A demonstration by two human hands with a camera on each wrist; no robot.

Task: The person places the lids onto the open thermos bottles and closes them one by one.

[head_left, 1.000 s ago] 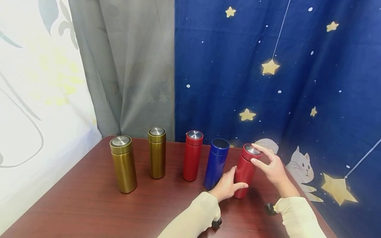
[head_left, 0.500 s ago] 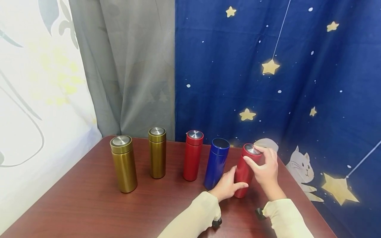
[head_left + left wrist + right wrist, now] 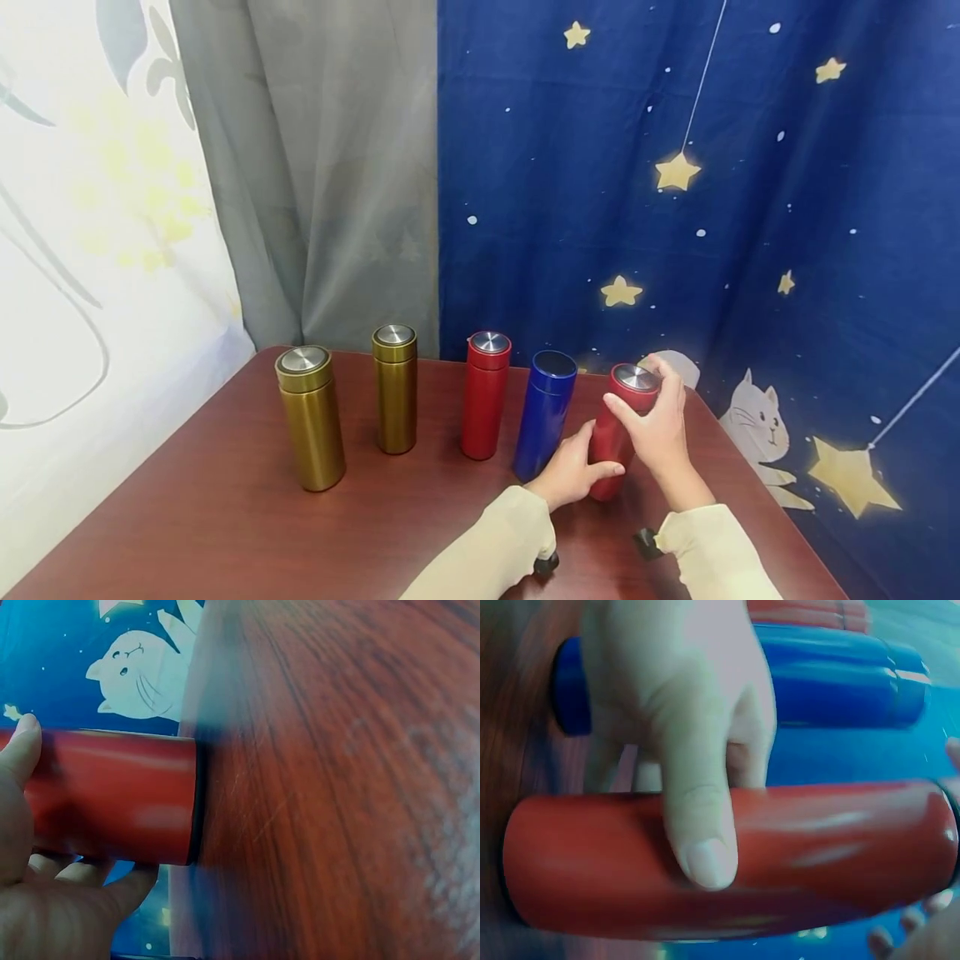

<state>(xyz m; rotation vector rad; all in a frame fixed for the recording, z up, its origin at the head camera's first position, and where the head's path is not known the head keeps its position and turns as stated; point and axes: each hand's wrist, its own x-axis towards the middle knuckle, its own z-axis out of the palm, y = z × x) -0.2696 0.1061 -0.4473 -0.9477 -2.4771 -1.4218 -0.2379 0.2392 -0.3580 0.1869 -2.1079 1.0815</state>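
Note:
My left hand holds a red thermos bottle around its lower body, thumb across the near side; the left wrist view shows the bottle base on the table. My right hand grips the bottle's lid, thumb at the front left and fingers at the back right. In the right wrist view the bottle lies across the picture, with the left hand on it and right fingers at the lid end. The far sides of the lid and bottle are hidden.
A blue thermos stands just left of the held bottle, close to the left hand. Further left stand another red thermos and two gold ones, a slim one and a wider one. The brown table ends at curtains.
My right hand has swung leftward around the lid, its thumb moving left and its fingers wrapping further round the back right. The left hand and the bottle have stayed put.

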